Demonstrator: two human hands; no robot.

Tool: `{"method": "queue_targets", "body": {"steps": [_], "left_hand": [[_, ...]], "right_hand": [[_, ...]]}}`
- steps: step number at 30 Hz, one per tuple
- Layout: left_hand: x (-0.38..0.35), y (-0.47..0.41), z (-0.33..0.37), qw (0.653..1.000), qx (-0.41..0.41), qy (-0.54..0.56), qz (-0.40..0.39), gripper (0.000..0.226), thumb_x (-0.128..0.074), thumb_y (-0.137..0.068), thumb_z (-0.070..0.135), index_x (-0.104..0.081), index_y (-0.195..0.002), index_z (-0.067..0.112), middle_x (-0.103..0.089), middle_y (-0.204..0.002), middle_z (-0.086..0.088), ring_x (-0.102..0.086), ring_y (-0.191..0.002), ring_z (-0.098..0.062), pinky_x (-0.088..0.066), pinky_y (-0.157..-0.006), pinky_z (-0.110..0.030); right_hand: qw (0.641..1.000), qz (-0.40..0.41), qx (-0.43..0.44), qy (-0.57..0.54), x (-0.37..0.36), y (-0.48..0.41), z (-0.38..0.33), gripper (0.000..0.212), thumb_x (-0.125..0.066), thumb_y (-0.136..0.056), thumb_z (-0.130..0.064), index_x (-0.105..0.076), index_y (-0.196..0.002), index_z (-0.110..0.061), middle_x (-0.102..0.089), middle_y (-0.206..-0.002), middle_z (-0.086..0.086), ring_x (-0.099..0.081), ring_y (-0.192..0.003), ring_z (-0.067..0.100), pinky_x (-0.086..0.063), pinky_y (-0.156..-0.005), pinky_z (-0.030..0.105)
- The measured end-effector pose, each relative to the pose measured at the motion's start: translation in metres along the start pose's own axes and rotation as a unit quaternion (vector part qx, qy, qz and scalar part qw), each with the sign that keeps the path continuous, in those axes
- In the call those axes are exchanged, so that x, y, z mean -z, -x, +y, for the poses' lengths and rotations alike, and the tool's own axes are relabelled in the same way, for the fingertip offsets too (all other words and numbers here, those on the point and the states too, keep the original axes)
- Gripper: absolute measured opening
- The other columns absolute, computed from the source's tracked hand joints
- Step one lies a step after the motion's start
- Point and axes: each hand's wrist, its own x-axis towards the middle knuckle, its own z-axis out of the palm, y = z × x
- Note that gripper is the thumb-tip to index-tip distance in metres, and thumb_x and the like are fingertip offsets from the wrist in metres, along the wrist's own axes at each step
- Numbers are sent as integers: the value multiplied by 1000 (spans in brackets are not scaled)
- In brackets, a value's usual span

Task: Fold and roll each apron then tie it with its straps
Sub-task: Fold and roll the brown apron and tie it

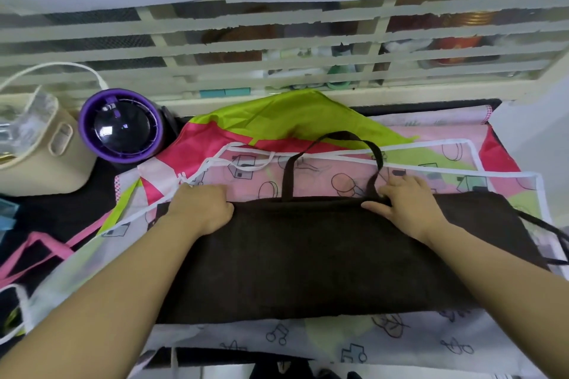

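Observation:
A dark brown apron (323,258) lies flat and wide across the middle of the table, folded into a broad band. Its neck loop (332,144) arches up past the far edge. My left hand (203,209) grips the far edge of the brown apron near its left end, fingers curled over the fold. My right hand (403,203) holds the same edge further right, next to one leg of the neck loop, thumb under the fold. A dark waist strap (545,224) trails off to the right.
Under the brown apron lie a translucent white printed apron (338,344) and a pink and lime-green apron (277,120). A purple round appliance (120,126) and a cream container (40,151) stand at the back left. A cream window grille (277,49) closes off the back.

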Motion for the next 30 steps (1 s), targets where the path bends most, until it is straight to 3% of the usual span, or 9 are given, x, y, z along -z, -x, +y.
{"method": "queue_targets", "body": {"steps": [4, 8, 10, 13, 15, 18, 22, 26, 30], "left_hand": [[-17, -5, 10, 990, 61, -63, 112, 42, -49, -85, 11, -49, -126, 11, -52, -126, -13, -49, -116, -34, -18, -111, -58], [-37, 10, 77, 971, -92, 30, 217, 42, -68, -73, 13, -63, -115, 15, -58, -121, -11, -55, -114, -34, -27, -107, -62], [-42, 21, 115, 964, -170, 95, 183, 41, -52, -91, 29, -52, -132, 22, -46, -140, -6, -40, -134, -28, -13, -114, -57], [-62, 25, 140, 979, -165, 82, 91, 56, -14, -99, 50, -17, -151, 31, -5, -161, 2, 2, -148, -19, 10, -115, -52], [-75, 21, 141, 978, -177, 56, 91, 61, -10, -96, 53, -19, -151, 31, -6, -161, -1, -2, -148, -21, 7, -116, -55], [-85, 19, 140, 975, -180, 49, 122, 58, -23, -94, 50, -42, -142, 26, -34, -153, -7, -30, -141, -26, -11, -109, -57], [-84, 21, 141, 974, -172, 53, 141, 57, -28, -93, 49, -41, -143, 24, -33, -153, -10, -29, -142, -28, -12, -108, -59], [-87, 21, 141, 976, -164, 61, 133, 57, -27, -94, 50, -38, -144, 25, -29, -155, -9, -24, -144, -27, -15, -110, -62], [-86, 20, 141, 977, -161, 59, 129, 57, -25, -94, 51, -40, -143, 27, -31, -154, -7, -27, -143, -27, -22, -110, -64]], "right_hand": [[998, 3, -37, -56, 3, -3, -15, 42, -50, -83, -66, -48, -80, -24, -48, -76, -6, -48, -86, 20, -32, -89, 36], [997, 61, -36, -27, -4, 8, 5, 41, -58, -83, -58, -61, -101, -21, -63, -99, 3, -54, -103, 30, -29, -106, 48], [994, 99, -33, -11, -12, 18, 25, 43, -55, -85, -52, -64, -107, -16, -64, -105, 7, -55, -105, 35, -29, -106, 53], [996, 77, -54, -2, -23, 37, 56, 51, -32, -87, -48, -64, -106, -14, -64, -104, 8, -57, -102, 34, -33, -100, 51], [994, 76, -84, 0, -29, 51, 75, 50, -28, -89, -43, -65, -103, -12, -64, -104, 9, -57, -99, 34, -34, -96, 52], [987, 110, -120, 0, -27, 56, 83, 40, -35, -88, -40, -61, -94, -11, -60, -98, 9, -53, -98, 35, -30, -101, 55], [988, 135, -74, -16, -23, 51, 88, 36, -34, -85, -40, -59, -87, -13, -58, -89, 7, -51, -95, 33, -24, -108, 52], [993, 77, -84, -13, -14, 36, 95, 40, -27, -82, -35, -58, -90, -10, -50, -74, 5, -51, -94, 34, -13, -113, 47], [981, 27, -185, 42, -12, 28, 84, 29, -49, -84, -11, -58, -111, -9, -57, -113, 16, -41, -119, 37, -1, -115, 57]]}}
